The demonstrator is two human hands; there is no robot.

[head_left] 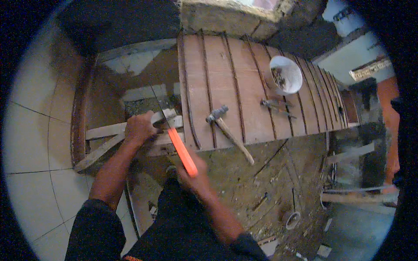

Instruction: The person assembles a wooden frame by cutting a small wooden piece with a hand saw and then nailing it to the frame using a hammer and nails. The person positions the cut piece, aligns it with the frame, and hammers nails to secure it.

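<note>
My right hand (195,168), somewhat blurred, is wrapped around the orange handle of a handsaw (182,150). The saw appears edge-on, its thin dark blade pointing away from me across a pale piece of wood (164,116). Just left of the blade, my left hand (140,128) is closed on that wood. Beneath lies a timber frame (106,131) with a slanting brace; whether the blade bites into the wood I cannot tell. To the right, a hammer (230,135) with a wooden handle rests on a plywood panel (224,82), its handle overhanging the near edge.
Dark rods run across the plywood. On it are a white bucket (287,78) with debris inside and pincers (278,106). Pale tiles (32,143) cover the left floor. Below the panel is rough, littered ground (235,182) with a small white container (292,220).
</note>
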